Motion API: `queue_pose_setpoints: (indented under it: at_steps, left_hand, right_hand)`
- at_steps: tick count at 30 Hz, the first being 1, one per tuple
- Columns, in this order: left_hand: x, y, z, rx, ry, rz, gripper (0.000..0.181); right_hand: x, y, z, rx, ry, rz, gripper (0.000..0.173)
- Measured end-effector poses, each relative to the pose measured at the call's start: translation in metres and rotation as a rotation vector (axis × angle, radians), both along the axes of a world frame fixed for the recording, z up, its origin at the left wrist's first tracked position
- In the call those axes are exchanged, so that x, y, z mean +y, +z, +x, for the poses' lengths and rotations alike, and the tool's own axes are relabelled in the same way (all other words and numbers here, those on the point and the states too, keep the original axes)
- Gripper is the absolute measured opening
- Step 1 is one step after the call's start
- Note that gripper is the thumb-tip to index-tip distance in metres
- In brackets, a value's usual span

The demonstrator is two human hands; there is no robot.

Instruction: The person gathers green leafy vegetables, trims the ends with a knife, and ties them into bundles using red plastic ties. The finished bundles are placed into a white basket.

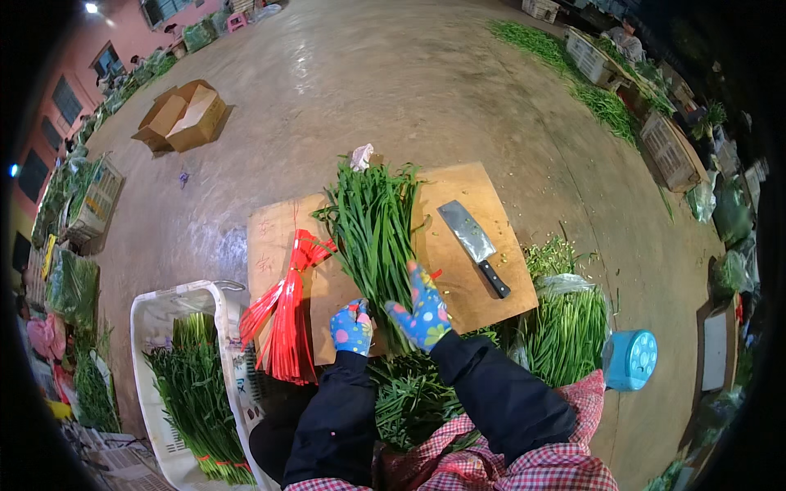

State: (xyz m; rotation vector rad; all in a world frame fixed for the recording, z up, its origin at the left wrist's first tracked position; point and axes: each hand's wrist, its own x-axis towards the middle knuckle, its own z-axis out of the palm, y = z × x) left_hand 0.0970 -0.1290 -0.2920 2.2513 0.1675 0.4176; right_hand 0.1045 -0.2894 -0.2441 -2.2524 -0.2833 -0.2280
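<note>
A large bunch of long, flat green leaves, likely garlic chives (374,227), lies lengthwise on a wooden board (454,184) before me. My left hand (352,327), in a blue flowered glove, is closed beside the bunch's lower left, with a bit of red plastic strip (353,308) at its fingertips. In a matching glove, my right hand (422,312) rests against the bunch's lower right side, thumb and fingers apart. A short red end (436,274) sticks out right of the bunch. Red plastic tie strips (293,307), gathered in a bundle, hang over the board's left front edge.
A cleaver (473,236) lies on the board's right half. At left, a white plastic crate (178,294) holds tied bunches. Cut green stalks (565,331) stand at right, near a blue plastic stool (632,361). Loose leaves (411,399) cover my lap. An open cardboard box (184,116) sits farther off.
</note>
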Motion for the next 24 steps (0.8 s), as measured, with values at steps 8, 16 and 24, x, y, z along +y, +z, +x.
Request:
queue_pose_setpoints:
  at_steps: [8, 16, 24]
  left_hand:
    - [-0.011, -0.016, 0.005, 0.141, -0.135, 0.118, 0.026]
    - [0.025, -0.040, 0.008, 0.092, -0.145, -0.010, 0.022]
    - [0.038, -0.024, -0.039, 0.090, -0.023, -0.029, 0.047]
  right_hand:
    - [0.004, -0.044, -0.027, 0.047, -0.015, -0.182, 0.052]
    - [-0.067, 0.017, -0.048, 0.246, 0.174, -0.015, 0.071]
    - [-0.348, 0.006, -0.127, 0.505, -0.061, 0.094, 0.065]
